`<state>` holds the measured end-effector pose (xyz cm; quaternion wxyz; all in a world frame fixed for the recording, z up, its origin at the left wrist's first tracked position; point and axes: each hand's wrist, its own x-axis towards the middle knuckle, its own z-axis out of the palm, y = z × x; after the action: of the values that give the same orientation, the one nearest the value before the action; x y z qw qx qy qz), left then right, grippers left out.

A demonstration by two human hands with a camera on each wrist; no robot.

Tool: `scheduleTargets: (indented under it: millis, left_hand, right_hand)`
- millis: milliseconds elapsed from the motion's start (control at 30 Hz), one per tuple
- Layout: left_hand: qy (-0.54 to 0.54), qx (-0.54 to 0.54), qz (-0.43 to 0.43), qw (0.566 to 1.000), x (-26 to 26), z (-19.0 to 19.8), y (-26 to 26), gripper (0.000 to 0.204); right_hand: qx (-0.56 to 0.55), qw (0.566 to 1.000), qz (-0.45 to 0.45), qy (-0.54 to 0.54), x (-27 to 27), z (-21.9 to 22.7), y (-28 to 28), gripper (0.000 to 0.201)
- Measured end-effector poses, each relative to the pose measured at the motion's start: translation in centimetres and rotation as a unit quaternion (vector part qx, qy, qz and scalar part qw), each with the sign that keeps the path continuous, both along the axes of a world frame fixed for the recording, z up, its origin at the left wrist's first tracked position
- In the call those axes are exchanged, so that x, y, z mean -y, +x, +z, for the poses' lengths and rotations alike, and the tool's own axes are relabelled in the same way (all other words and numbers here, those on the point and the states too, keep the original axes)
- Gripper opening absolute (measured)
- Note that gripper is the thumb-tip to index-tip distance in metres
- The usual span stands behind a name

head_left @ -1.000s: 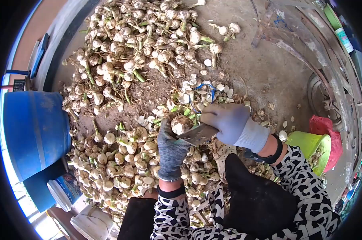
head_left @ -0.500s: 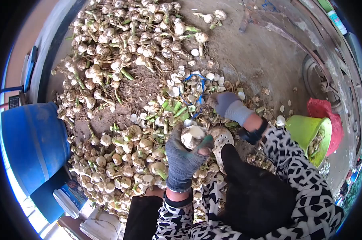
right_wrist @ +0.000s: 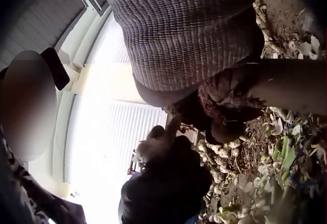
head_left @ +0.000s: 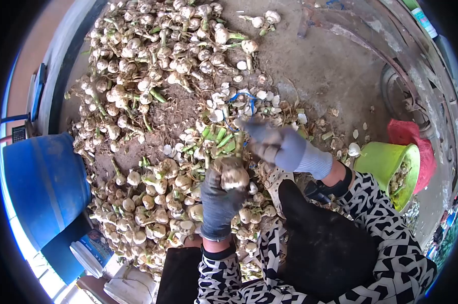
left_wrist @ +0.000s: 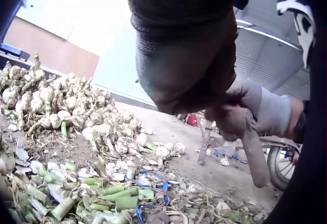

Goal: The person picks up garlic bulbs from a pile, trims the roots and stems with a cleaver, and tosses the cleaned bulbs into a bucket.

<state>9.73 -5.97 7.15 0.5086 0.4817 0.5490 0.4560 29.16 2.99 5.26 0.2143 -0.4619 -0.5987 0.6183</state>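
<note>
My left hand (head_left: pixel 221 202), in a dark grey glove, grips a garlic bulb (head_left: pixel 234 175) above the heap. The bulb's stalk (head_left: pixel 239 144) points away from me. Close beyond it is my right hand (head_left: pixel 289 149), in a paler grey glove and blurred. It holds a knife, whose thick handle (left_wrist: pixel 255 157) sticks out of the fist in the left wrist view; the blade is hidden. In the right wrist view the handle (right_wrist: pixel 291 86) crosses at the right, with the left hand (right_wrist: pixel 168 188) and the pale bulb (right_wrist: pixel 150 150) below. Cut green stalks (head_left: pixel 221 137) and peelings lie beneath the hands.
Trimmed garlic bulbs (head_left: pixel 158 202) are heaped near me, and untrimmed garlic (head_left: pixel 137 66) is piled farther off. A blue barrel (head_left: pixel 46 185) stands at left. On the right are a yellow-green bucket (head_left: pixel 378 164) and a red cloth (head_left: pixel 424 157). A clog (head_left: pixel 275 190) is beside the heap.
A second ago the knife blade lay against the bulb. The right hand then moved away and has come back. The bulb has turned from its white cut face up to stalk away from me.
</note>
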Motion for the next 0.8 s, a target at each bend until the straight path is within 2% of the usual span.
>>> scheduleTargets:
  millis: [33,67,133,200,233,267,300,333,367,400,467,500,533,567,600,633,667,700,733,767,800]
  left_hand:
    - [-0.017,-0.007,-0.003,1.0,0.2,1.4,0.4,0.044]
    - [0.059,-0.153,-0.014,0.986,0.3,2.1,0.5,0.045]
    - [0.146,-0.1,0.048,0.983,0.9,2.5,0.3,0.05]
    - [0.047,0.016,0.069,0.996,2.5,1.2,-2.6,0.056]
    - [0.046,-0.132,0.07,0.988,3.3,0.9,-4.2,0.054]
    - [0.048,-0.277,0.071,0.957,3.9,0.7,-5.8,0.051]
    - [-0.021,-0.406,0.01,0.914,4.7,0.6,-7.8,0.047]
    - [-0.092,-0.523,-0.049,0.846,5.8,0.3,-9.7,0.043]
    - [-0.151,-0.558,-0.051,0.815,7.3,-0.5,-11.2,0.037]
    - [-0.266,-0.579,-0.066,0.768,8.3,0.1,-12.1,0.043]
    - [-0.22,-0.642,-0.048,0.733,9.1,0.8,-12.6,0.053]
    - [-0.202,-0.622,-0.022,0.756,8.5,1.0,-12.4,0.057]
    - [-0.182,-0.601,0.005,0.778,7.4,1.1,-12.0,0.061]
    - [-0.146,-0.548,0.033,0.823,6.0,0.8,-11.5,0.054]
    - [-0.14,-0.438,0.071,0.885,4.6,0.8,-10.8,0.05]
    - [-0.204,-0.231,0.165,0.937,3.4,-1.3,-10.5,0.049]
    - [-0.172,-0.141,0.187,0.957,1.4,-1.1,-9.1,0.046]
    - [-0.171,0.016,0.234,0.957,-0.5,-0.8,-7.0,0.049]
    - [-0.18,0.076,0.186,0.963,-1.7,-2.1,-6.5,0.052]
    - [-0.193,0.133,0.137,0.962,-3.0,-3.4,-5.9,0.058]
    - [-0.184,0.21,0.118,0.953,-3.8,-3.9,-4.5,0.061]
  right_hand:
    - [0.092,0.987,0.132,-0.007,0.2,-0.9,0.2,0.022]
    - [0.184,0.948,0.257,-0.013,0.2,-2.0,0.4,0.024]
    - [0.335,0.879,0.34,0.018,0.4,-6.3,1.2,0.03]
    - [0.349,0.909,0.216,-0.071,-2.9,-6.2,2.5,0.029]
    - [0.344,0.923,0.137,-0.103,-5.0,-5.5,2.4,0.029]
    - [0.372,0.924,0.083,-0.017,-7.3,-4.9,2.2,0.032]
    - [0.345,0.933,0.035,0.092,-10.1,-7.7,2.7,0.037]
    - [0.348,0.928,-0.037,0.13,-13.1,-7.4,2.2,0.038]
    - [0.34,0.926,-0.082,0.14,-16.2,-7.7,1.8,0.037]
    - [0.33,0.924,-0.125,0.149,-19.4,-8.6,1.2,0.036]
    - [0.439,0.882,-0.019,0.169,-25.3,-10.5,0.3,0.038]
    - [0.434,0.884,-0.017,0.173,-26.1,-11.0,-0.6,0.038]
    - [0.46,0.874,0.031,0.152,-27.0,-11.7,-1.5,0.038]
    - [0.487,0.86,0.08,0.13,-26.9,-10.3,-2.6,0.039]
    - [0.473,0.866,0.08,0.14,-25.8,-9.2,-2.9,0.041]
    - [0.417,0.891,0.079,0.161,-24.5,-9.3,-3.6,0.041]
    - [0.359,0.913,0.079,0.178,-22.7,-9.9,-4.4,0.041]
    - [0.296,0.943,0.093,0.119,-19.9,-8.0,-5.3,0.04]
    - [0.233,0.965,0.104,0.057,-16.4,-4.8,-6.1,0.04]
    - [0.185,0.974,0.105,0.083,-12.5,-2.7,-6.6,0.035]
    - [0.078,0.975,0.15,0.141,-9.8,-2.2,-6.7,0.02]
